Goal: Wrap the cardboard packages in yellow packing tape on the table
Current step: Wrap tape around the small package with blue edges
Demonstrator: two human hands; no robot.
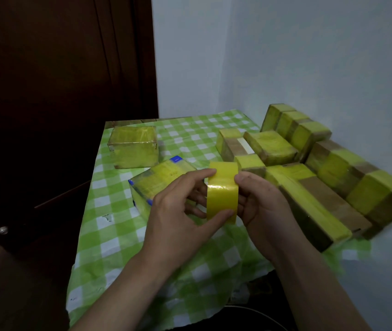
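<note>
hands: left hand (176, 211), right hand (264, 206) both grip tape roll (222, 199) | behind, partly hidden: blue-cornered package (156, 182) | right: taped packages (271, 145), perhaps eight | bench (109, 235): green checked cloth

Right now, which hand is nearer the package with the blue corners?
Left. The left hand sits right beside the blue-cornered package, overlapping its right edge in view while gripping the tape roll. The right hand holds the roll's other side, farther from that package.

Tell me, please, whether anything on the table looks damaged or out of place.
The green checked tablecloth has a small tear near its left edge, beside the blue-cornered package, and its front edge looks ragged. Nothing else stands out.
</note>
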